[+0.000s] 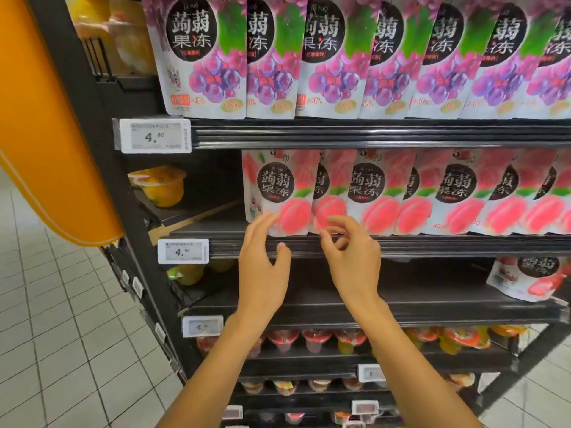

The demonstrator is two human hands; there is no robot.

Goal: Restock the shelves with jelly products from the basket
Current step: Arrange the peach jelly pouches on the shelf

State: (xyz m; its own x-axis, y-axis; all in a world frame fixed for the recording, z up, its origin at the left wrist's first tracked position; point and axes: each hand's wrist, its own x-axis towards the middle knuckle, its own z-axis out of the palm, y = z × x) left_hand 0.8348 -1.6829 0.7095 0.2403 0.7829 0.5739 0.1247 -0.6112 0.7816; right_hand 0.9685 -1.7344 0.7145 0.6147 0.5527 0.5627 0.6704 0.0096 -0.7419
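Looks like the peach jelly pouches [278, 193] on the middle shelf [432, 245] are being straightened. The left hand [262, 257], fingers straight, touches the end pouch at its 12 o'clock. The right hand [352, 251] curls loosely; I can't tell if it pinches anything. Next should be fetching more pouches; the basket is out of sight.

The person's left forearm [216, 366] and right forearm [414, 366] are slim and bare from the wrist to the frame's lower edge. The left grip [262, 273] and right grip [355, 264] are bare too, with long slender fingers and short-trimmed nails.
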